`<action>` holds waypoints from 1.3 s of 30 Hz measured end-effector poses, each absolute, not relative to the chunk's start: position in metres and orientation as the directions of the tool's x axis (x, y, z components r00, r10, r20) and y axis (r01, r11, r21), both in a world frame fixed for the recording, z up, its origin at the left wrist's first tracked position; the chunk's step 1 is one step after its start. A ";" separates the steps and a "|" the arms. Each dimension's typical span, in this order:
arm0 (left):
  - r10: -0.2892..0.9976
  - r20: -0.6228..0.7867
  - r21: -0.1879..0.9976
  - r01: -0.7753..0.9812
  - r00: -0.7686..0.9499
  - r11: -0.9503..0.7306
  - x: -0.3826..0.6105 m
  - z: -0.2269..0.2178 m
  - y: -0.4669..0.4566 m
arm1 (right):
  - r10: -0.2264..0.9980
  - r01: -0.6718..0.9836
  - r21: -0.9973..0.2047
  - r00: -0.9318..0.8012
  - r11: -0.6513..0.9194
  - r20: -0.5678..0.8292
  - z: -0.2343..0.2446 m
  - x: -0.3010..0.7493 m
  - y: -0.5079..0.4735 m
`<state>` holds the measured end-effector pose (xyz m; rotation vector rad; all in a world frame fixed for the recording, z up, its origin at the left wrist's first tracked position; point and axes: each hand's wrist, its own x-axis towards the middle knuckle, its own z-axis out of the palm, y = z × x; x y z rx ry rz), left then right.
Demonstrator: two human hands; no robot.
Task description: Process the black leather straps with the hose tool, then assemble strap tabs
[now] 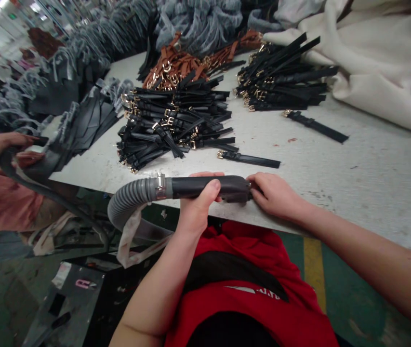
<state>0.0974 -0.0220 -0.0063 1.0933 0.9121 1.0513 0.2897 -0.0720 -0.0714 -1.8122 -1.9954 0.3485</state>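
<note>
My left hand (200, 200) is wrapped round a dark grey nozzle handle (208, 187) joined by a metal clamp to a ribbed grey hose (125, 205) that curves down off the table's near edge. My right hand (275, 195) is closed at the nozzle's tip, fingers pinched on something I cannot make out. Just beyond lies a single black strap with a gold buckle (248, 159). A large heap of black buckled straps (174, 123) sits further back on the white table (353, 164).
A second pile of black straps (285, 79) lies at the back right, brown straps (176, 65) behind the middle heap, and one loose strap (315, 125) to the right. Cream fabric (371, 53) covers the far right. Another person's hands (6, 149) handle grey pieces at left.
</note>
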 end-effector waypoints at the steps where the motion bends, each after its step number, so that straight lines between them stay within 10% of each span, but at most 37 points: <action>1: 0.961 -0.075 0.974 -0.187 0.268 0.128 0.099 -0.005 -0.021 | 0.990 0.881 -0.462 -0.043 0.102 0.135 -0.072 0.289 -0.072; 26: 0.991 -0.061 0.958 -0.270 0.122 0.093 0.028 0.010 -0.047 | 0.968 0.926 -0.320 -0.137 0.200 0.208 -0.061 0.277 -0.084; 39: 0.982 -0.061 0.949 -0.294 0.179 0.113 0.026 0.006 -0.055 | 0.963 0.829 -0.496 -0.184 0.259 0.196 -0.070 0.271 -0.100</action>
